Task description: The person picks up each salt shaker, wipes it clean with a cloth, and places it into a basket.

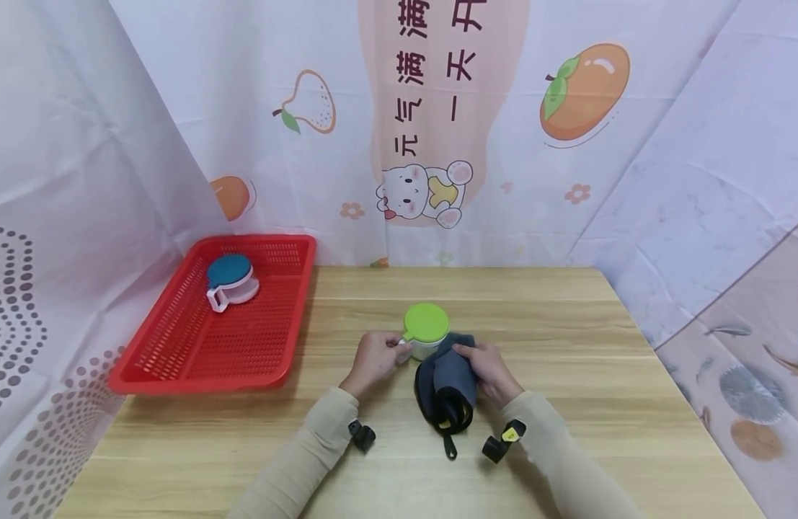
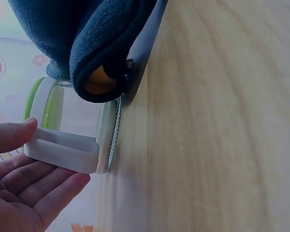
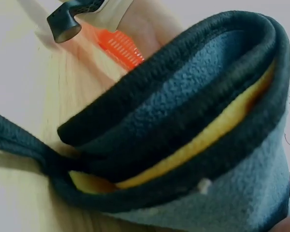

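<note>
A clear seasoning jar [image 1: 427, 333] with a green lid and white handle stands on the table in front of me. My left hand [image 1: 377, 358] pinches its handle [image 2: 63, 150], thumb above and fingers beneath in the left wrist view. My right hand [image 1: 489, 369] grips a folded grey-blue cleaning cloth [image 1: 455, 375] with black edging, a hanging loop and a yellow inner side. The cloth's far end lies against the jar and hides part of its right side. Most of the right hand is hidden behind the cloth [image 3: 198, 193] in the right wrist view.
On the left stands a red plastic basket [image 1: 301, 317] with perforated walls. A similar jar [image 1: 233, 277] with a blue lid sits inside it. Behind the wooden table [image 1: 567, 346] hangs a printed curtain [image 1: 502, 180].
</note>
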Demonstrator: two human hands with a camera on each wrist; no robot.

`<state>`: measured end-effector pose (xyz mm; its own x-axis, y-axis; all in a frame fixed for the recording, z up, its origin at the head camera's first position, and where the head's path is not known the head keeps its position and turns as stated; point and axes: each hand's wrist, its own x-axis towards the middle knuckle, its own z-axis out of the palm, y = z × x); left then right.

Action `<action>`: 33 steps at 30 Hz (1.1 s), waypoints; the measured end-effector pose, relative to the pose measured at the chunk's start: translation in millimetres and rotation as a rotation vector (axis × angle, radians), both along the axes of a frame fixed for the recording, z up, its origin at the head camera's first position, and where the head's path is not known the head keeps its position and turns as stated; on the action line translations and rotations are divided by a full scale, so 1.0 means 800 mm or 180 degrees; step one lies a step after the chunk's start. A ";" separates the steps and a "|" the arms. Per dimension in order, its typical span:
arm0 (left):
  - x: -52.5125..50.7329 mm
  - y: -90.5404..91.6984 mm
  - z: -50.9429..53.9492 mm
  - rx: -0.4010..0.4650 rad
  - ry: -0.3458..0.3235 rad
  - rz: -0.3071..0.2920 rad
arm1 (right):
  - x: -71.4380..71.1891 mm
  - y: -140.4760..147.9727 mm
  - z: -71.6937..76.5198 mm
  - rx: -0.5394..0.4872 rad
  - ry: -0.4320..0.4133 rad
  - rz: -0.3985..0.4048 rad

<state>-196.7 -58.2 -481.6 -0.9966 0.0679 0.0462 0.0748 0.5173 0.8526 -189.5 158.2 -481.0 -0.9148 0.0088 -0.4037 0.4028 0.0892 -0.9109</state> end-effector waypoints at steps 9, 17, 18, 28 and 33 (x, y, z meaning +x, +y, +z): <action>-0.002 -0.002 -0.001 -0.0012 0.0129 -0.0079 | -0.011 0.007 -0.004 -0.0305 -0.0286 -0.0086; -0.003 -0.008 0.001 -0.0046 0.0073 -0.0198 | -0.024 0.017 -0.002 -0.0267 -0.0308 0.0107; -0.003 -0.009 0.001 -0.0050 0.0065 -0.0219 | -0.025 0.018 -0.002 -0.0277 -0.0319 0.0122; -0.008 -0.019 -0.001 -0.0045 -0.0056 -0.0471 | -0.046 0.026 -0.001 -0.0016 -0.0246 0.0123; -0.011 -0.024 0.001 -0.0089 -0.0181 -0.0568 | -0.055 0.027 0.001 0.0065 -0.0195 0.0082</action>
<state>-205.8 -77.6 -480.6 -0.9696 0.2443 -0.0142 0.1196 0.5236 0.8436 -233.6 180.0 -480.1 -0.8885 -0.0058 -0.4589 0.4551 0.1185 -0.8825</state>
